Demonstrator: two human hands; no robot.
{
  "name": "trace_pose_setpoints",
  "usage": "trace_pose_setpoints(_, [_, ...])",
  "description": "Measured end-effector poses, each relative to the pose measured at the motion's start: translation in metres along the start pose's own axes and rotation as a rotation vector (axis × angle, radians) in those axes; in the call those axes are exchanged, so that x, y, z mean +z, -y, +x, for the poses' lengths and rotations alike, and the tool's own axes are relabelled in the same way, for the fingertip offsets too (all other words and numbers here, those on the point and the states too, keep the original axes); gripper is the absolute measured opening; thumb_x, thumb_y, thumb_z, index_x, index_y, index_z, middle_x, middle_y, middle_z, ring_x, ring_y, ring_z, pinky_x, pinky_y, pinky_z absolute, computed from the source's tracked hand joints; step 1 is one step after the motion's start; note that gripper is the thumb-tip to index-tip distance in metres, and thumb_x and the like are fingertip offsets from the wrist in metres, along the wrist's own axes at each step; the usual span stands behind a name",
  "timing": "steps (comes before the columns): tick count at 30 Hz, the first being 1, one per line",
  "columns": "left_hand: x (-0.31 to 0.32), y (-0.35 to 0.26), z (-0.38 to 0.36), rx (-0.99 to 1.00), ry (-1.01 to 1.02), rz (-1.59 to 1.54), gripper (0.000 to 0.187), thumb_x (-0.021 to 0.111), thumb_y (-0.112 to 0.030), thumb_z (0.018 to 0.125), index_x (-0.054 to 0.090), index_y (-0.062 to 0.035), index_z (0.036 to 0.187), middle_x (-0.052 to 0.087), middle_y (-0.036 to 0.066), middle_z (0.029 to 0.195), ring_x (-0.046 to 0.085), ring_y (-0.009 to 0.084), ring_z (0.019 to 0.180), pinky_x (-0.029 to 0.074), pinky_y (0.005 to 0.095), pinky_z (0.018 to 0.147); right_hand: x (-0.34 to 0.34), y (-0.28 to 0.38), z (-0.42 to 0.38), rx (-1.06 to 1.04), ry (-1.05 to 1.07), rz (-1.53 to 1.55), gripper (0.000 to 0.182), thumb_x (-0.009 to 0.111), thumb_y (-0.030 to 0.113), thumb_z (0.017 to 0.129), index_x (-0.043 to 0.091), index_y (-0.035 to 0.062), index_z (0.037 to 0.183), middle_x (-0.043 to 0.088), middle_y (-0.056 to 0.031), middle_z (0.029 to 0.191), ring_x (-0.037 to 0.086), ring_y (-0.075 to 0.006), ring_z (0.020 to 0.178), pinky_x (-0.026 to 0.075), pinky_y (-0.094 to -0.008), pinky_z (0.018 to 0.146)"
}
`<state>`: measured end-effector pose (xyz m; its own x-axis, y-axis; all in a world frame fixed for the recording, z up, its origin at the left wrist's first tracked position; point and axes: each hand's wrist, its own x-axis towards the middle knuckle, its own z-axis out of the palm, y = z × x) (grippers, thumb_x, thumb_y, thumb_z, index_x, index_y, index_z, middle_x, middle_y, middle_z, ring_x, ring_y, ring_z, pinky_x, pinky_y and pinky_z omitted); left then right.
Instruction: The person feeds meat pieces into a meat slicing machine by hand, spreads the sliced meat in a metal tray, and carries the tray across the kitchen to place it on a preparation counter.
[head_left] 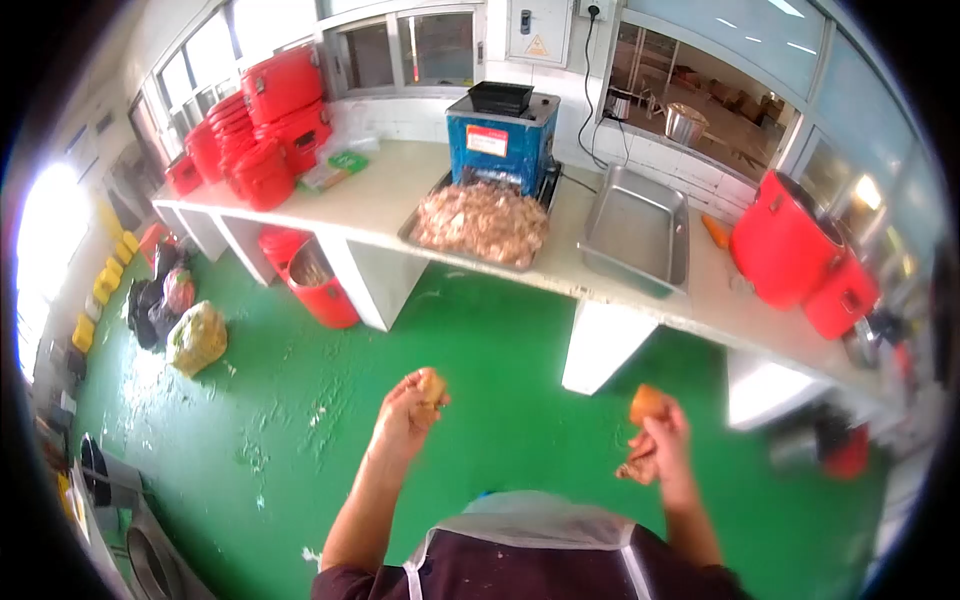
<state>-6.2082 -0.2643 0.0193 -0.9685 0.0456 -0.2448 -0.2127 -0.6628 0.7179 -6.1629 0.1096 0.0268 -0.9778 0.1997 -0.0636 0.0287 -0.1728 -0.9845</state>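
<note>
My left hand point(403, 410) is raised over the green floor, its fingers closed around a small orange-tan chunk point(432, 386). Farther right, my right hand point(667, 441) grips a similar orange-brown chunk point(648, 403) between thumb and fingers. A ragged brown piece point(634, 470) shows at the lower fingers of that hand. I cannot tell what kind of food the chunks are. Both hands are apart from each other, in front of the counter. Ahead of them, a tray point(408, 232) heaped with pale pink minced meat point(482, 222) sits below a blue grinding machine point(500, 140).
A steel pan point(636, 232) and a carrot point(715, 231) lie on the long counter point(380, 185). Red lidded containers stand at its left point(285, 90) and right point(785, 240). A red bucket point(325, 295) and filled bags point(197, 338) rest on the green floor point(500, 345).
</note>
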Motion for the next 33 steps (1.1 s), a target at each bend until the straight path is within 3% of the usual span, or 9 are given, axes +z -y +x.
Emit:
trace_pose_setpoints(5, [0.080, -0.090, 0.162, 0.165, 0.124, 0.200, 0.032, 0.056, -0.020, 0.084, 0.049, -0.0022, 0.109, 0.058, 0.009, 0.092, 0.060, 0.0156, 0.072, 0.050, 0.0226, 0.050, -0.002, 0.021, 0.085, 0.063, -0.105, -0.049, 0.036, 0.052, 0.001, 0.079, 0.045, -0.0024, 0.114, 0.057, -0.0096, 0.086, 0.054, -0.0136, 0.052, 0.051, -0.0261, 0.049])
trace_pose_setpoints(8, [0.127, -0.134, 0.258, 0.313, 0.207, 0.317, 0.028, 0.053, -0.022, 0.087, 0.050, -0.0025, 0.107, 0.058, 0.007, 0.091, 0.057, 0.0126, 0.080, 0.046, 0.0219, 0.062, -0.002, 0.004, 0.153, 0.106, -0.031, 0.024, 0.035, 0.051, 0.000, 0.079, 0.045, -0.0026, 0.113, 0.057, -0.0089, 0.084, 0.054, -0.0133, 0.052, 0.052, -0.0269, 0.050])
trace_pose_setpoints(17, [0.296, -0.237, 0.524, 0.667, 0.090, 0.895, 0.027, 0.061, -0.027, 0.081, 0.059, -0.0033, 0.094, 0.058, 0.005, 0.081, 0.055, 0.0101, 0.069, 0.045, 0.0223, 0.054, 0.028, 0.002, 0.320, 0.148, 0.077, 0.158, 0.034, 0.051, 0.000, 0.079, 0.044, -0.0054, 0.111, 0.057, -0.0099, 0.079, 0.056, -0.0143, 0.051, 0.054, -0.0310, 0.053])
trace_pose_setpoints(20, [0.311, -0.249, 0.608, 0.857, 0.056, 1.222, 0.028, 0.064, -0.029, 0.077, 0.062, -0.0042, 0.091, 0.061, 0.007, 0.087, 0.059, 0.0170, 0.078, 0.048, 0.0278, 0.064, 0.027, -0.001, 0.325, 0.167, 0.031, 0.133, 0.036, 0.051, -0.001, 0.077, 0.044, -0.0049, 0.112, 0.057, -0.0111, 0.081, 0.056, -0.0151, 0.051, 0.053, -0.0310, 0.051])
trace_pose_setpoints(23, [0.293, -0.255, 0.670, 1.126, 0.238, 1.679, 0.029, 0.066, -0.028, 0.074, 0.064, -0.0056, 0.093, 0.062, 0.011, 0.095, 0.058, 0.0247, 0.091, 0.046, 0.0330, 0.078, 0.034, -0.001, 0.316, 0.148, -0.105, 0.229, 0.038, 0.052, -0.001, 0.076, 0.044, -0.0037, 0.112, 0.058, -0.0118, 0.083, 0.056, -0.0154, 0.051, 0.053, -0.0303, 0.050])
trace_pose_setpoints(24, [0.287, -0.258, 0.684, 1.111, 0.303, 1.637, 0.030, 0.065, -0.027, 0.074, 0.065, -0.0069, 0.095, 0.060, 0.013, 0.101, 0.055, 0.0281, 0.099, 0.042, 0.0347, 0.087, 0.034, -0.005, 0.310, 0.154, -0.152, 0.221, 0.040, 0.054, 0.001, 0.075, 0.043, -0.0035, 0.113, 0.058, -0.0115, 0.084, 0.057, -0.0151, 0.051, 0.053, -0.0287, 0.049])
trace_pose_setpoints(26, [0.286, -0.258, 0.659, 1.252, 0.177, 1.491, 0.026, 0.063, -0.026, 0.076, 0.065, -0.0067, 0.094, 0.060, 0.011, 0.103, 0.057, 0.0252, 0.095, 0.044, 0.0337, 0.082, 0.036, -0.007, 0.301, 0.144, -0.168, 0.165, 0.041, 0.055, 0.004, 0.075, 0.043, -0.0036, 0.113, 0.058, -0.0111, 0.084, 0.057, -0.0149, 0.051, 0.052, -0.0281, 0.049])
trace_pose_setpoints(31, [0.231, -0.272, 0.538, 1.348, 0.163, 1.193, 0.016, 0.057, -0.014, 0.082, 0.064, -0.0068, 0.095, 0.060, 0.009, 0.102, 0.056, 0.0211, 0.097, 0.042, 0.0303, 0.084, 0.075, 0.001, 0.295, 0.104, -0.210, 0.110, 0.030, 0.048, 0.008, 0.084, 0.045, -0.0004, 0.113, 0.057, -0.0087, 0.084, 0.055, -0.0116, 0.054, 0.051, -0.0275, 0.051])
trace_pose_setpoints(33, [0.184, -0.277, 0.480, 1.442, 0.111, 1.278, 0.015, 0.058, -0.010, 0.081, 0.062, -0.0044, 0.093, 0.060, 0.009, 0.104, 0.055, 0.0223, 0.100, 0.041, 0.0296, 0.087, 0.101, 0.008, 0.298, 0.025, -0.119, 0.139, 0.025, 0.044, 0.011, 0.088, 0.045, -0.0014, 0.110, 0.057, -0.0084, 0.083, 0.053, -0.0109, 0.053, 0.051, -0.0264, 0.051])
